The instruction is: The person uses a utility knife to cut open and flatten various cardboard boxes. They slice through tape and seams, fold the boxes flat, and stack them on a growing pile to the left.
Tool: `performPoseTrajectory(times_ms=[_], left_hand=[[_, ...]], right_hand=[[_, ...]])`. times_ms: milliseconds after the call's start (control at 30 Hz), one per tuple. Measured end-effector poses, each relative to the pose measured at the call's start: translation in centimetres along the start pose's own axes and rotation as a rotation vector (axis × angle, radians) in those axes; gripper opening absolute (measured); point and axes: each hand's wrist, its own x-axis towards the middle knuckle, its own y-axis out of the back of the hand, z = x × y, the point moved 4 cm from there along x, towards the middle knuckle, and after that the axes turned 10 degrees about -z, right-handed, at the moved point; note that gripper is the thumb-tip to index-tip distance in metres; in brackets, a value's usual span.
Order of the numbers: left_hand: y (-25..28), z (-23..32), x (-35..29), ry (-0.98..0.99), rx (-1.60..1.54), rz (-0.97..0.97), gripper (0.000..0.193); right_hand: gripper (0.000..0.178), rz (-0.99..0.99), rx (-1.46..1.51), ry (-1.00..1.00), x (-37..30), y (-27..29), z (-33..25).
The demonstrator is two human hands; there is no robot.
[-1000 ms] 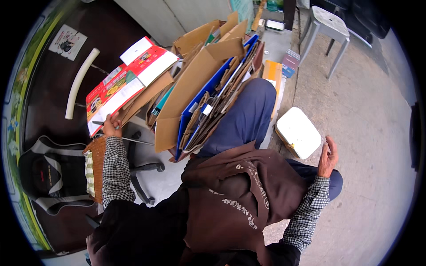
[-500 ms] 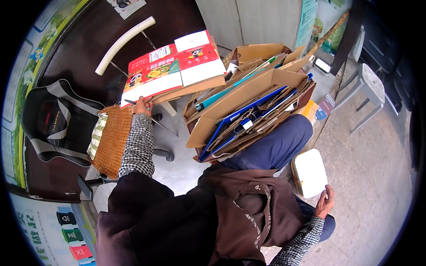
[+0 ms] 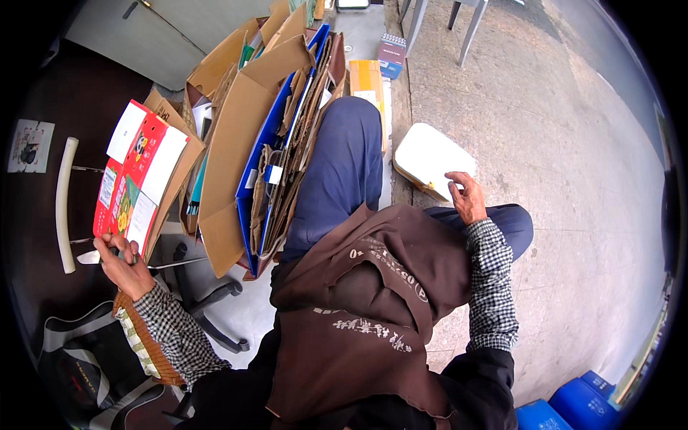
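At the left, the fingers of my left hand (image 3: 123, 266) are curled around what looks like a knife (image 3: 89, 257); its silvery blade juts out to the left and the hand hides the rest. Just beyond that hand, a flattened red-and-white cardboard box (image 3: 142, 161) with fruit and panda pictures lies on brown cardboard. My right hand (image 3: 469, 201) holds nothing, fingers bent and apart. Its fingertips reach over the near right edge of a white, rounded-square thing (image 3: 433, 156) with a yellowish side, close by my right knee; I cannot tell whether they touch it.
Cartons (image 3: 240, 172) packed with folded cardboard and blue folders stand before me. Beyond my knee are an orange-and-white box (image 3: 367, 75) and a spiral notebook (image 3: 391, 56). A grey stool (image 3: 469, 36) stands far right, a gaming chair (image 3: 79, 373) near left, blue bins (image 3: 577, 405) lower right.
The view has turned right, so the cartons and red box sit further left. My right hand has moved up to the white thing's edge. The blade still shows at my left hand.
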Motion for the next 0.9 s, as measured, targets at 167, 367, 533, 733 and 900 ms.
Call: performPoseTrajectory(times_ms=[167,367,533,733,900], left_hand=[[-21.4,-1.7,-2.3,0.197,-0.074,-0.641,0.027],[-39.8,-10.7,-5.5,0.398,-0.201,-0.985,0.031],[-48.3,-14.8,-4.4,0.273,-0.150,-1.120,0.040],[-48.9,-18.9,-2.0,0.414,-0.268,-1.001,0.037],[-47.7,-18.7,-1.4,0.591,-0.323,-0.742,0.030]], right_hand=[[0.023,-0.038,0.020,-0.088,1.0,-1.8,0.2],[0.024,-0.105,0.063,-0.114,0.4,-6.4,1.2],[0.031,-0.159,0.019,-0.141,2.9,-9.9,0.4],[0.048,0.001,-0.058,-0.118,11.1,-14.6,1.2],[0.095,0.010,-0.211,-0.504,19.6,-19.9,1.1]])
